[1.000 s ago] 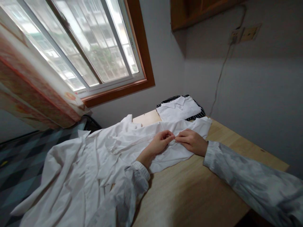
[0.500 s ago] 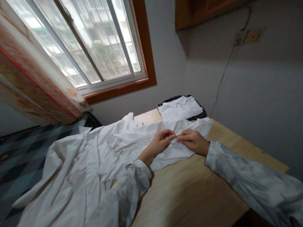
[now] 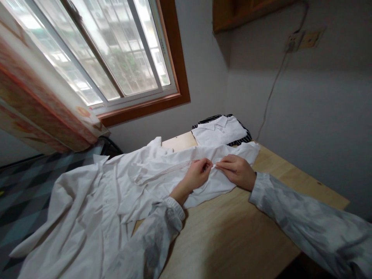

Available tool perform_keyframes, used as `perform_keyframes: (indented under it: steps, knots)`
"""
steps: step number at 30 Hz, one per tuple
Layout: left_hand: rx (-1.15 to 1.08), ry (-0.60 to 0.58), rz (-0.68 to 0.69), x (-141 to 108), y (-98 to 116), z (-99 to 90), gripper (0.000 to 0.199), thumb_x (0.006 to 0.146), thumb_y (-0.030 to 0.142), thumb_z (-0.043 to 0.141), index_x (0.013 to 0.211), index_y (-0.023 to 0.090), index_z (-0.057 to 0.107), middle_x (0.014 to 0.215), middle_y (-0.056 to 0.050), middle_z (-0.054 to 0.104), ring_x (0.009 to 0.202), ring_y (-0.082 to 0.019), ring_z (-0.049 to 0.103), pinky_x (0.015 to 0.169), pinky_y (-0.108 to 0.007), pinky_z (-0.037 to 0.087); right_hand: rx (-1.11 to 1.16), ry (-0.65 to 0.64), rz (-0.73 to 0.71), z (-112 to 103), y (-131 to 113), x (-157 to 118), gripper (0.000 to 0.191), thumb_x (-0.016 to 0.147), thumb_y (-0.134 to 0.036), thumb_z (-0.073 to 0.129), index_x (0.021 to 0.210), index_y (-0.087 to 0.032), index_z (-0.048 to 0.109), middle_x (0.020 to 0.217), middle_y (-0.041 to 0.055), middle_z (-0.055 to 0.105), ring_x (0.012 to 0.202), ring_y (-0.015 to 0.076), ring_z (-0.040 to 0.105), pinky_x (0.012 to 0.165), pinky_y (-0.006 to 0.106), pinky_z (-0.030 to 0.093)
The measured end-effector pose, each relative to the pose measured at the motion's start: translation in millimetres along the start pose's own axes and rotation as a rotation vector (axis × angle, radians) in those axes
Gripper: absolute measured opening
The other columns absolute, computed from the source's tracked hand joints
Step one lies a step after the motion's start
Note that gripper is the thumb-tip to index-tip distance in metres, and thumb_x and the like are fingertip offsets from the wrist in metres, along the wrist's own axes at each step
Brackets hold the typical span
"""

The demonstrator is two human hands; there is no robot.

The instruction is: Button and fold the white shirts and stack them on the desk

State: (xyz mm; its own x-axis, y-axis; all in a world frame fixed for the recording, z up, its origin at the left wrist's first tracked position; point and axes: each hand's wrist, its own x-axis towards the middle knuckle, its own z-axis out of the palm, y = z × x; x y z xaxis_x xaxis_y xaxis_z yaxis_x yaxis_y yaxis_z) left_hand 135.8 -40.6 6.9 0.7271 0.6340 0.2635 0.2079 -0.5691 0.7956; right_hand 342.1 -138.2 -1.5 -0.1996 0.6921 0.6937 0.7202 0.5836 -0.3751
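A white shirt [image 3: 162, 166] lies spread over the wooden table [image 3: 232, 232], its creased far end under my hands. My left hand [image 3: 199, 174] is closed, thumb and fingers pinching the shirt's fabric near the front placket. Just to its right, my right hand [image 3: 236, 170] pinches the same cloth between thumb and fingertips. Only a small gap separates the two sets of fingertips. Whether a button sits between them is too small to make out. More white cloth [image 3: 78, 217] hangs in loose folds at the left, with a collar at its upper edge.
Behind my hands, a folded white shirt [image 3: 219, 130] rests on black striped clothing [image 3: 247, 136] near the wall. A bed with a checked cover [image 3: 17, 201] is at the left, below a curtain [image 3: 43, 89] and a window. A cable [image 3: 271, 93] hangs down the right wall.
My left fingers have curled in more, and the two sets of fingertips have drawn slightly apart at the cloth. The whole view has shifted a little.
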Motion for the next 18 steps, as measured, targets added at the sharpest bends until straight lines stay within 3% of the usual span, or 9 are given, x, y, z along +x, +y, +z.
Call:
perform_keyframes:
  steps: [3,7,9,13,15,18]
  knots:
    - [0.015,0.024,0.026,0,-1,2.0,0.015,0.100,0.032,0.064,0.093,0.019,0.068,0.080,-0.002,0.067,0.073,-0.016,0.056,0.072,-0.029,0.043,0.011,-0.007,-0.009,-9,-5,3,0.021,0.109,-0.029,0.063,0.106,-0.027,0.084,0.095,0.0075,0.079,0.089,0.0242,0.069,0.082,0.041,0.054]
    - [-0.183,0.159,0.031,0,-1,0.9,0.026,0.106,0.045,0.058,0.103,0.020,0.064,0.105,-0.008,0.071,0.092,-0.018,0.062,0.084,-0.030,0.049,0.127,-0.079,0.040,-26,2,4,0.032,0.109,-0.033,0.060,0.083,-0.025,0.077,0.088,0.0060,0.076,0.085,0.0230,0.069,0.079,0.039,0.054]
    - [-0.277,0.231,-0.015,1,-2,0.0,0.030,0.106,0.051,0.058,0.103,0.021,0.059,0.104,-0.006,0.070,0.090,-0.017,0.061,0.083,-0.028,0.049,0.097,-0.046,0.109,-32,11,4,0.033,0.109,-0.032,0.060,0.080,-0.024,0.075,0.087,0.0063,0.075,0.086,0.0238,0.069,0.079,0.039,0.054]
    - [-0.375,0.388,-0.123,3,-6,-2.1,0.037,0.102,0.058,0.065,0.101,0.024,0.053,0.075,0.005,0.052,0.065,-0.012,0.045,0.061,-0.024,0.037,-0.167,0.088,0.174,-33,28,3,0.012,0.100,-0.028,0.069,0.107,-0.022,0.077,0.111,0.0122,0.077,0.108,0.0329,0.067,0.098,0.050,0.052]
    - [-0.419,0.461,-0.136,5,-7,-3.8,0.039,0.100,0.060,0.067,0.100,0.024,0.053,0.068,0.008,0.043,0.058,-0.011,0.037,0.055,-0.023,0.030,-0.276,0.071,0.187,-31,31,3,0.030,0.094,-0.029,0.075,0.123,-0.020,0.073,0.124,0.0151,0.075,0.118,0.0366,0.064,0.105,0.053,0.050]
    - [-0.454,0.572,-0.093,7,-4,-8.0,0.040,0.099,0.060,0.071,0.098,0.024,0.054,0.066,0.009,0.040,0.056,-0.011,0.036,0.053,-0.023,0.027,-0.333,-0.039,0.181,-29,30,3,0.040,0.089,-0.029,0.079,0.128,-0.020,0.070,0.128,0.0132,0.075,0.119,0.0361,0.065,0.107,0.052,0.049]
